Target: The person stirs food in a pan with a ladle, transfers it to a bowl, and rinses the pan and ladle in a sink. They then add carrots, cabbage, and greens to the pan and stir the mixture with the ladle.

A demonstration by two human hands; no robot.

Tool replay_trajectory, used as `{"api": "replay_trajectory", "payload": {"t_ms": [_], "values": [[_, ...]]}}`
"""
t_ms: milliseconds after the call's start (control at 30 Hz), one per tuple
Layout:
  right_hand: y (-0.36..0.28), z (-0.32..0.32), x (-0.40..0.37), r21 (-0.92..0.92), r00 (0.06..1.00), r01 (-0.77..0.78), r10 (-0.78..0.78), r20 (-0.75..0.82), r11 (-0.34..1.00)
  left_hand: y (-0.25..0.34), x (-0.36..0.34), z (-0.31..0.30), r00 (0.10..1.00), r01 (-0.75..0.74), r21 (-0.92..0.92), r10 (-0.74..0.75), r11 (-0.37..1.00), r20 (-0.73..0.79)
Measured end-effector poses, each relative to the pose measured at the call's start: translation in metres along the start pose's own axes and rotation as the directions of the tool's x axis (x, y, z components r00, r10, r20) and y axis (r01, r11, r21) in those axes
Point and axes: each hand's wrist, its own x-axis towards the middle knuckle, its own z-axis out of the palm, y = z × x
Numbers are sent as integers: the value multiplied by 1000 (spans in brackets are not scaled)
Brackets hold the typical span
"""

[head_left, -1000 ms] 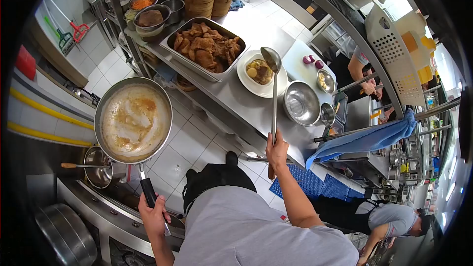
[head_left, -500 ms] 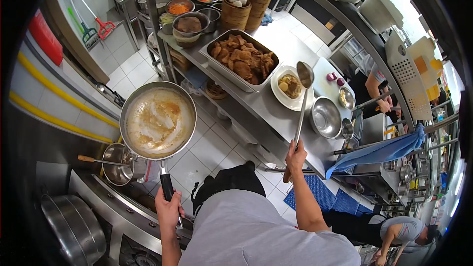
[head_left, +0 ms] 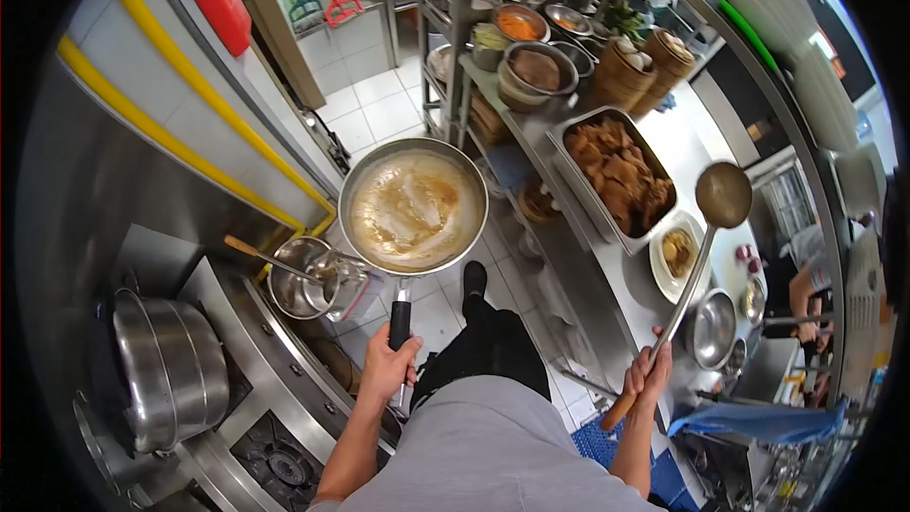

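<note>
My left hand [head_left: 387, 367] grips the black handle of a frying pan [head_left: 413, 206], whose inside is coated with a pale, oily film with brown streaks. The pan is held level above the floor, between the stove and the steel counter. In my right hand [head_left: 648, 374] is a long-handled ladle [head_left: 723, 195], gripped near its wooden end, with the bowl up over the counter. Close to the ladle stands a white plate [head_left: 664, 275] with brown food on it. Behind that plate is a deep metal tray [head_left: 614, 180] full of browned meat pieces.
To the left are a gas burner [head_left: 282, 460], a large steel pot [head_left: 171, 370] and a metal bowl [head_left: 301, 275] holding a wooden-handled utensil. Along the counter [head_left: 654, 351] stand a steel bowl [head_left: 711, 327] and bamboo steamers [head_left: 621, 76]. Another person's arm [head_left: 808, 294] shows at right.
My view has turned toward the stove, so the counter sits further right. Both hands still hold the pan and ladle. The ladle's bowl now appears nearer and tilted further right.
</note>
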Motion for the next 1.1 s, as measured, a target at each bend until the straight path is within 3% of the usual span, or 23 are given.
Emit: {"api": "replay_trajectory", "payload": {"t_ms": [100, 233, 300, 333, 367, 433, 500, 633, 800, 867, 967, 1100], "values": [[4, 68, 12, -198, 979, -83, 117, 167, 977, 19, 38, -2, 1000, 2, -44, -2, 999, -3], [34, 173, 75, -508, 862, -206, 401, 309, 836, 64, 94, -5, 999, 8, -114, -13, 993, -38], [75, 215, 119, -604, 787, -104, 437, 436, 790, 88, 129, -12, 999, -4, -148, -1, 989, -36], [99, 237, 144, -703, 779, -68, 478, 406, 708, 99, 149, -16, 999, -3, -170, -4, 986, -45], [133, 250, 175, -801, 773, 185, 419, 476, 569, 111, 172, -22, 999, -2, -193, -8, 981, -51], [172, 299, 219, -684, 704, 435, 253, 664, 585, 143, 217, -31, 994, 16, -161, -33, 987, -102], [179, 356, 251, -761, 675, 341, 420, 607, 551, 169, 266, -45, 984, 34, -61, -44, 998, -170], [193, 455, 305, -834, 604, 171, 613, 509, 524, 218, 348, -84, 981, -32, -115, 9, 993, -194], [213, 570, 372, -784, 608, 164, 565, 558, 599, 287, 448, -108, 962, -91, -133, 52, 987, -269], [223, 617, 401, -761, 611, 154, 545, 575, 630, 331, 496, -105, 942, -121, -61, 95, 991, -321], [232, 695, 455, -713, 628, 112, 507, 590, 692, 388, 592, -113, 907, -134, 8, 126, 991, -403], [274, 798, 554, -648, 665, 83, 441, 602, 757, 484, 731, -144, 910, -207, 32, 205, 978, -361]]}}
